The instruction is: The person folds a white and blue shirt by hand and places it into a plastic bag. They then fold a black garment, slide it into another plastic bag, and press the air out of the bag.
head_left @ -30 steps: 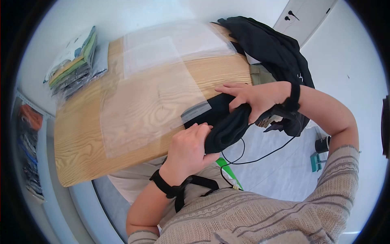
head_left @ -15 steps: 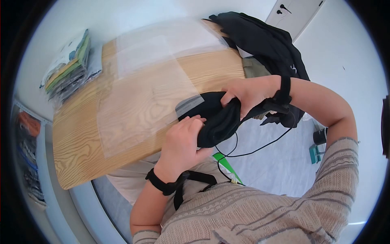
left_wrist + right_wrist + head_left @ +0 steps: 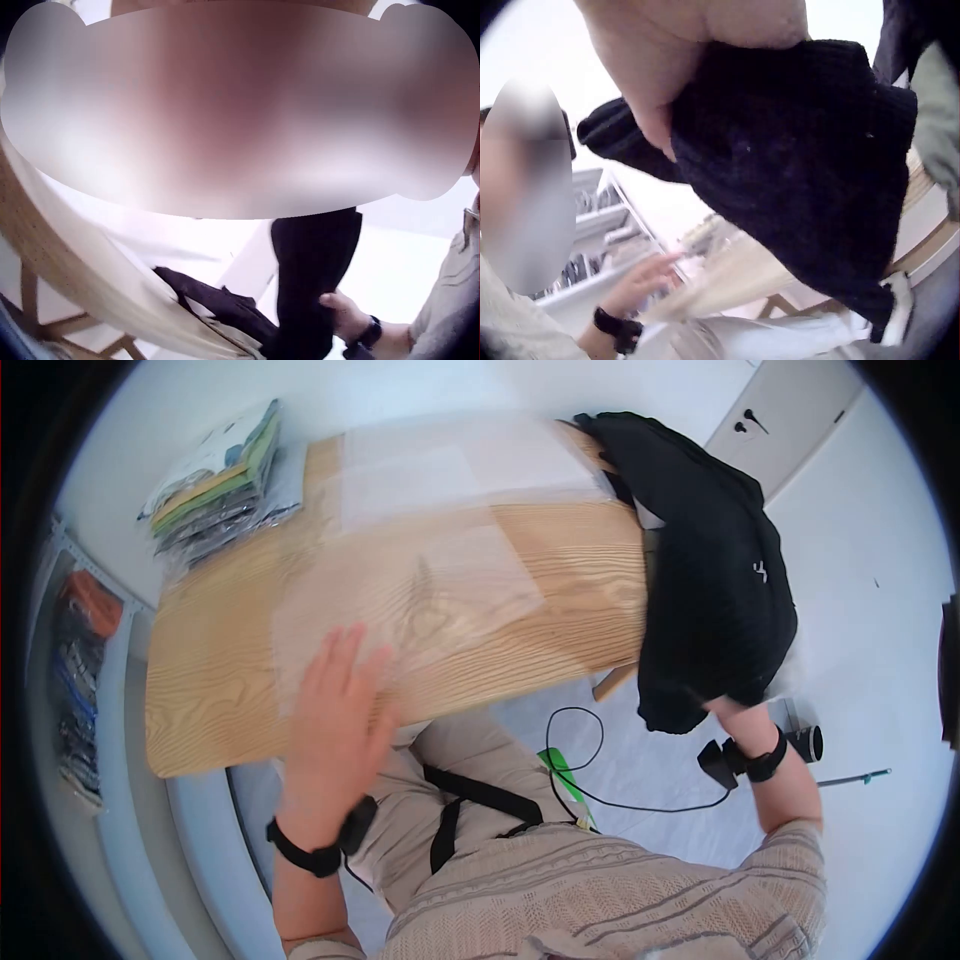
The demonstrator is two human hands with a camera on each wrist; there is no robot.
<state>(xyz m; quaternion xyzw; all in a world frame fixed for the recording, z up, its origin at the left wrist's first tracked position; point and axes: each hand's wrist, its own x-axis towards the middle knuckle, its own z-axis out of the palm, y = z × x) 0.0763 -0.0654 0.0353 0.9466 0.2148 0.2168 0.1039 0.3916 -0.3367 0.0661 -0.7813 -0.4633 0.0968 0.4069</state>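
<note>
My right hand (image 3: 740,720) grips a black knit garment (image 3: 795,157) at the right end of the table. In the right wrist view my thumb presses its fabric, and ribbed edges show. The left wrist view has the black cloth (image 3: 315,277) hanging long from that hand. Part of the right hand is hidden by the cloth in the head view. My left hand (image 3: 340,730), blurred and with straight fingers, holds nothing over the table's front edge, overlapping a clear plastic bag (image 3: 460,580).
The wooden table (image 3: 210,690) carries another flat clear bag (image 3: 400,480) at the back. A stack of bagged folded clothes (image 3: 215,490) sits at the back left. Packed shelves (image 3: 85,670) stand left. A black cable (image 3: 640,807) loops near the floor.
Both hands held a folded black bundle at the front edge. My left hand has let go and moved left; my right hand has moved right, and the bundle is gone from the edge.
</note>
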